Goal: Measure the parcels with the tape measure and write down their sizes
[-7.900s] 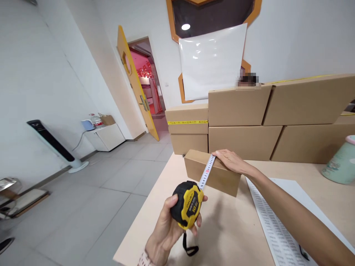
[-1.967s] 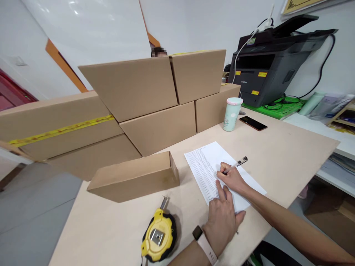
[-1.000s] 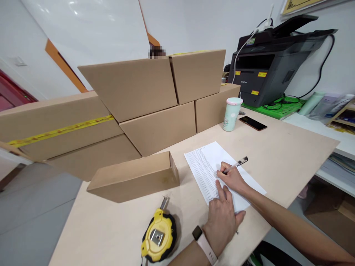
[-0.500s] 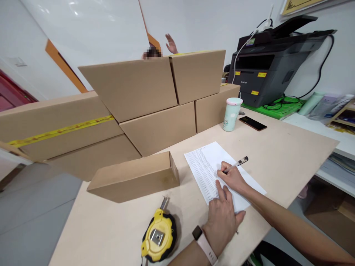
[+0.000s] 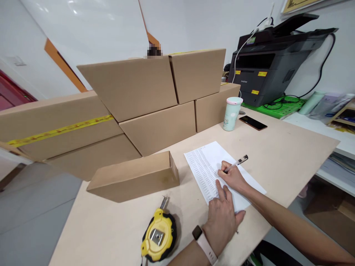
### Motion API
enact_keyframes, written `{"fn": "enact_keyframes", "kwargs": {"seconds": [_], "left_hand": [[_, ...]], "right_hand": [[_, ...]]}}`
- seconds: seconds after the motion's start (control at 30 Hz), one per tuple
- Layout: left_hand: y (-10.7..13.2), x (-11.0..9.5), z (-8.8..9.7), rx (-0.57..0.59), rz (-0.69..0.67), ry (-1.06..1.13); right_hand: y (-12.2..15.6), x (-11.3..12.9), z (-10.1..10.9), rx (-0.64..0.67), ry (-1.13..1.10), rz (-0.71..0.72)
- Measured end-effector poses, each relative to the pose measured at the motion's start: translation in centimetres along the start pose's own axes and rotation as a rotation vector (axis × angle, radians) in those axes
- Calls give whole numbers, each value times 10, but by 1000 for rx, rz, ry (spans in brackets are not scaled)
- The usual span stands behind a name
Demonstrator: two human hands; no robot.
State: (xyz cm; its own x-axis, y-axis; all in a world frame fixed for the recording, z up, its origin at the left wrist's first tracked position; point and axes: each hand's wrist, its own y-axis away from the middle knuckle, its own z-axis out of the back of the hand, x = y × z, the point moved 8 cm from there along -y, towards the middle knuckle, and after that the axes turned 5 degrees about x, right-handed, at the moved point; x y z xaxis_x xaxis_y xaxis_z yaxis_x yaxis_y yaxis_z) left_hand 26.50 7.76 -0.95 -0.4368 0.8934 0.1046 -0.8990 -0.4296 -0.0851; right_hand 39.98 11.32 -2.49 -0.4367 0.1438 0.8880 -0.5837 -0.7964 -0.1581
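A printed sheet of paper [image 5: 201,166] with columns of small text lies on the light wooden table [image 5: 280,155]. My right hand [image 5: 231,177] grips a pen [image 5: 239,162], its tip end down at the paper and hidden by the fingers. Flat on the sheet's near part rests my left hand [image 5: 222,210], fingers outstretched, with a pale-banded watch [image 5: 203,242] on the wrist. To the left of it lies a yellow and black tape measure [image 5: 159,236], its metal end poking out. Beyond that sits an open cardboard box [image 5: 135,177].
Stacked cardboard boxes [image 5: 158,127] line the table's far side; the top of a person's head [image 5: 154,51] shows behind them. A mint tumbler [image 5: 232,114] and a phone [image 5: 253,123] stand and lie far right. A printer [image 5: 266,70] is beyond.
The raised hand of the person behind the boxes has dropped out of view, and that head sits slightly lower. My hands, the pen and the sheet look almost unmoved.
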Motion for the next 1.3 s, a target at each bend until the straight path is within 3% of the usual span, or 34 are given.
{"fn": "enact_keyframes", "kwargs": {"seconds": [1.3], "left_hand": [[0, -1, 1, 13, -9, -19]], "right_hand": [[-1, 2, 4, -24, -9, 5]]}}
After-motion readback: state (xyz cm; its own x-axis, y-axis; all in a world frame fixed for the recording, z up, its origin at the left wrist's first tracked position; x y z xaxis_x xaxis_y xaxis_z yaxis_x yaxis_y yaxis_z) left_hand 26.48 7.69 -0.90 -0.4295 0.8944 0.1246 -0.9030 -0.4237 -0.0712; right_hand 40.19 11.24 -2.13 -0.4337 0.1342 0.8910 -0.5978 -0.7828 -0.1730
